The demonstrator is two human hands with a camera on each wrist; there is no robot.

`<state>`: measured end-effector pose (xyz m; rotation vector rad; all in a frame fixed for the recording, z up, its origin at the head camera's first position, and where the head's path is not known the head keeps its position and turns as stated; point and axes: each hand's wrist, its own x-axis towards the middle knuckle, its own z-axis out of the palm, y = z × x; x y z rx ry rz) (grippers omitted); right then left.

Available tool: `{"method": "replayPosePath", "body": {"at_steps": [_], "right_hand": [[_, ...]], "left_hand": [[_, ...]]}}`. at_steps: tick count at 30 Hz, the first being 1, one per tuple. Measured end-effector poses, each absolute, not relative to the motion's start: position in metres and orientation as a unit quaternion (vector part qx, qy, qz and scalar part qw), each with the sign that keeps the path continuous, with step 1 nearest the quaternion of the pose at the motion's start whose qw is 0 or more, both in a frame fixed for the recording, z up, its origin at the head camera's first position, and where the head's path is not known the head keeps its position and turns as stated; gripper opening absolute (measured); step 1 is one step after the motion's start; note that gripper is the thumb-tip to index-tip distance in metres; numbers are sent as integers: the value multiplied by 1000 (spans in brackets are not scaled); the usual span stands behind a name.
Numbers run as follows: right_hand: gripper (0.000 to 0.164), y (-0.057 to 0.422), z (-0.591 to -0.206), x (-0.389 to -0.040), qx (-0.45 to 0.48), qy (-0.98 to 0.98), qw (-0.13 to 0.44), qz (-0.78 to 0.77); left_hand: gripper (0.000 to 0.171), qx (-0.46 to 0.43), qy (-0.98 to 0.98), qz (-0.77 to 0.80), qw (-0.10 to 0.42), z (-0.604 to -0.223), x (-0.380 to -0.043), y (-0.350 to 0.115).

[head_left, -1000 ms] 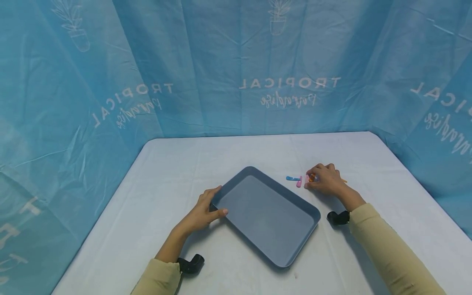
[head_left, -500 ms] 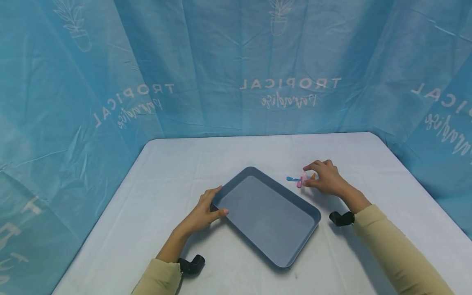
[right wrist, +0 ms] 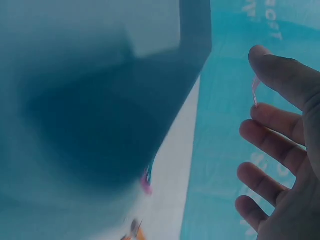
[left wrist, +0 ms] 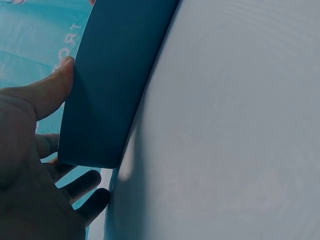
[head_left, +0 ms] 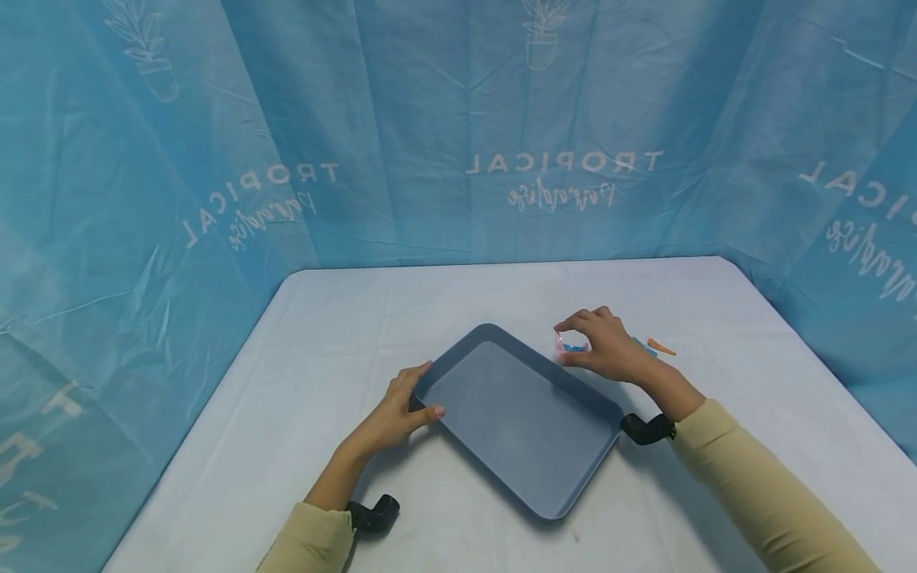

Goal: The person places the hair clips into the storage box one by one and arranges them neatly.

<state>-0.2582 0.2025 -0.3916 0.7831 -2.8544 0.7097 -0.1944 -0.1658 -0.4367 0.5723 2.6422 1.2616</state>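
Observation:
The right hand (head_left: 600, 344) pinches a thin, small pink piece (right wrist: 255, 91) between thumb and index finger, above the table near the tray's upper right side. Its kind is too small to tell. Past the fingertips a slim blue piece (head_left: 575, 348) shows, partly covered by the hand. At the left corner of a grey rectangular tray (head_left: 516, 418), the left hand (head_left: 390, 410) grips the rim, thumb on one side and fingers around the corner. Nothing lies in the tray.
A slim orange piece (head_left: 661, 347) and another blue piece (head_left: 650, 346) lie right of the right hand. White cloth (head_left: 344, 334) covers the table, and blue printed curtains (head_left: 430, 223) hang around its back and sides. Black wrist-worn devices (head_left: 374, 514) stick out from both sleeves.
The right hand has picked up the pink piece and moved left toward the tray, uncovering the orange and blue pieces to its right. The left hand and tray have stayed still.

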Motion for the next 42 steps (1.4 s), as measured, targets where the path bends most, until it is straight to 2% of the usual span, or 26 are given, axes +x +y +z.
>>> {"method": "replayPosePath", "body": {"at_steps": [22,42], "right_hand": [[50,147,-385,-240,368,-902,41,221],[50,115,-394,-230,383,-901,0,204]], "left_hand": [[80,185,883,422,84,-436,-193,-165],[80,182,882,427,78,-438,-193,-163]]}}
